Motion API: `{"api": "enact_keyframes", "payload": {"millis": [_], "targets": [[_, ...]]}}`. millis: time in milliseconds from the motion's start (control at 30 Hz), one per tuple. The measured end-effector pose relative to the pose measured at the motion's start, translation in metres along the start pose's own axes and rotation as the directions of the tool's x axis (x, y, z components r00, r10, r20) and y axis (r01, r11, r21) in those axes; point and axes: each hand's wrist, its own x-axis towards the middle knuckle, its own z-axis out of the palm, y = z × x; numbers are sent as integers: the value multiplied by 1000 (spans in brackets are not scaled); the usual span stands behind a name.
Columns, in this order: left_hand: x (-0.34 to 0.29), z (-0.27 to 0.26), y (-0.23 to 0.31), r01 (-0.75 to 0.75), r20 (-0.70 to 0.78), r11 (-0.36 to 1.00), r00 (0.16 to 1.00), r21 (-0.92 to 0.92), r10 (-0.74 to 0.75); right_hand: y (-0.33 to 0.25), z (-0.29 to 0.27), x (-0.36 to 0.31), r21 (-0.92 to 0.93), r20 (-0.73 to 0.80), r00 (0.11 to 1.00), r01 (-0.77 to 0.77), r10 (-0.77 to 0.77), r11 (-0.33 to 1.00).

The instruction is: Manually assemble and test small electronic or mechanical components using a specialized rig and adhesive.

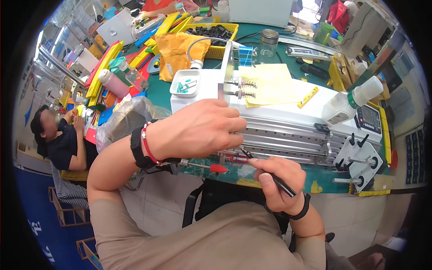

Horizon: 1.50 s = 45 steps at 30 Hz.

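My left hand (202,128) is closed, knuckles up, over the near left part of a white bench machine with metal rails (288,135). Its fingertips are hidden, so what they pinch cannot be made out. My right hand (282,182) grips a slim black tool (280,182) with a narrow tip, which points up and left toward the left fingers. Just below the hands a red-tipped metal rod (218,168) sticks out. Two spring-loaded pins (243,88) stand out from an upright metal plate behind my left hand. A white dish (185,83) holding small teal pieces rests on the machine.
Yellow paper (270,83), a small yellow level (308,97) and a clear bottle (344,105) lie on the machine. A control panel (370,119) sits right. Behind are a yellow basket of black parts (225,50) and a glass jar (268,42). Another person (67,144) sits far left.
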Motion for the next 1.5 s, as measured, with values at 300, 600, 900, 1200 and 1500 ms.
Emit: {"api": "enact_keyframes", "payload": {"millis": [300, 600, 900, 1200, 1500], "targets": [[4, 10, 1, 81, -76, 990, 993, -113, -90, -4, 3, 3, 5, 16, 1000, -21, 21, 1000], [4, 15, 4, 91, -130, 985, 985, -147, -111, 5, 30, -12, 96, -106, 992, -54, 64, 994], [-25, 2, 25, 221, -256, 934, 921, -280, -294, -39, -15, -131, 500, -441, 792, -173, 422, 848], [-142, 54, 117, 636, -644, 723, 439, -269, -626, -1, -72, -162, 760, -533, 231, -292, 814, 581], [-2, 213, 188, 46, -67, 537, 980, -842, -189, 0, -153, -144, -463, -833, 499, -866, 241, 191]]}}
